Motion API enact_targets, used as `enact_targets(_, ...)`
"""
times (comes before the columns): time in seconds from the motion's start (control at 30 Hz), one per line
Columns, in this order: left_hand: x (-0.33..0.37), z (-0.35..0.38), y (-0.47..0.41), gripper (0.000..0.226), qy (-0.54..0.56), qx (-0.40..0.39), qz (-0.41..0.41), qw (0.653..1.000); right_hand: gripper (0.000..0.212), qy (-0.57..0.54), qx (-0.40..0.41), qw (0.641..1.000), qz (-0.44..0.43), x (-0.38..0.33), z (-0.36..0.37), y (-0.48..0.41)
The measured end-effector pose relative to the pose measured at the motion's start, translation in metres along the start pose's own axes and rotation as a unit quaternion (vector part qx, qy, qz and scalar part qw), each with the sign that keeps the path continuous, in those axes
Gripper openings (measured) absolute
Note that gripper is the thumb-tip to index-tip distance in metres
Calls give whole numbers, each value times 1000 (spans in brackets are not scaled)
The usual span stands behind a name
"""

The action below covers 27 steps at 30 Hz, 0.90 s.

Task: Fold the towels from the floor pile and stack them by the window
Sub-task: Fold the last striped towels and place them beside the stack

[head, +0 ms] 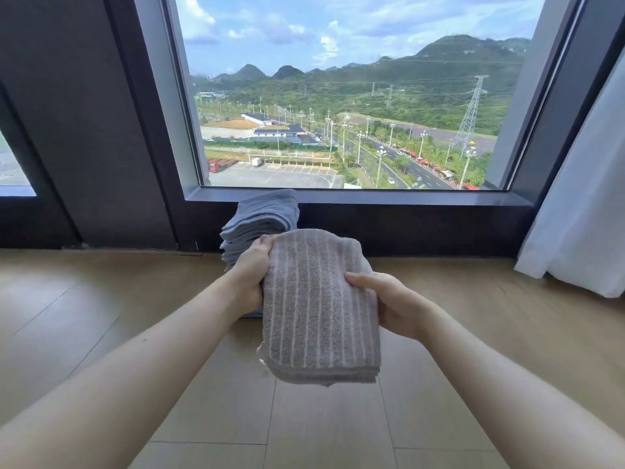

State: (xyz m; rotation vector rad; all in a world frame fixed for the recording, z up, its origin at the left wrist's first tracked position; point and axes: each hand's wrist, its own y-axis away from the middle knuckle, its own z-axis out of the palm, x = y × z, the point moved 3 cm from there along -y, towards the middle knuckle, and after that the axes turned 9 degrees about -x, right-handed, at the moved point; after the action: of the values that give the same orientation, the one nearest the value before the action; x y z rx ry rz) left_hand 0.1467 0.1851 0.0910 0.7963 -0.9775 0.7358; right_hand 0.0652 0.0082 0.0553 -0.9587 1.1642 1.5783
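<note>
We've got two hands in play and one towel between them. On the left, our left hand [252, 275] is curled round the upper left edge of the striped grey towel [321, 309], gripping it. Just behind that hand stands one stack of blue towels [262, 216], on the floor [101, 316] against the dark wall under the window [338, 96]. We see several folded layers there, but we can't count them exactly, because the hand and the striped towel cover the lower part. In the middle, the striped towel is folded, with its layered edges showing at the near end, and it's held in the air above the floor. On its right edge our right hand [394, 308] grips it, thumb lying on top. Far right, one white curtain [581, 214] hangs down to the floor.
</note>
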Motion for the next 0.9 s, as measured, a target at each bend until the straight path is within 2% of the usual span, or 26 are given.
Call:
enact_targets(0.1,-14,-3,-12,54,33,-18,-77,996,19,-14,123,990,-67,1,-16,-5)
enact_targets(0.17,-27,-3,-18,49,37,-36,-117,992,11,-17,174,981,-78,6,-26,-10)
enact_targets(0.27,-54,-3,-36,29,-117,-43,-168,978,22,0,224,972,-68,22,-45,-24)
enact_targets(0.33,-66,0,-56,36,-200,-5,-128,971,35,32,253,965,-55,30,-63,-36)
enact_targets(0.4,-71,5,-79,44,-273,43,-39,960,50,37,264,963,-49,35,-80,-50)
enact_targets(0.47,-73,11,-106,34,-363,46,47,929,60,43,256,963,-67,35,-97,-66)
enact_targets(0.53,-76,13,-134,31,-427,48,82,899,60,93,242,961,-97,33,-110,-85)
enact_targets(0.63,-78,15,-180,40,-490,47,108,864,51,201,247,941,-111,33,-128,-117)
enact_targets(0.7,-83,15,-212,54,-510,33,104,853,45,217,276,929,-114,33,-145,-141)
enact_targets(0.8,-103,8,-250,75,-523,40,57,849,41,215,289,929,-90,43,-170,-178)
enact_targets(0.9,-141,-4,-269,68,-627,67,14,776,54,303,260,915,-55,75,-189,-202)
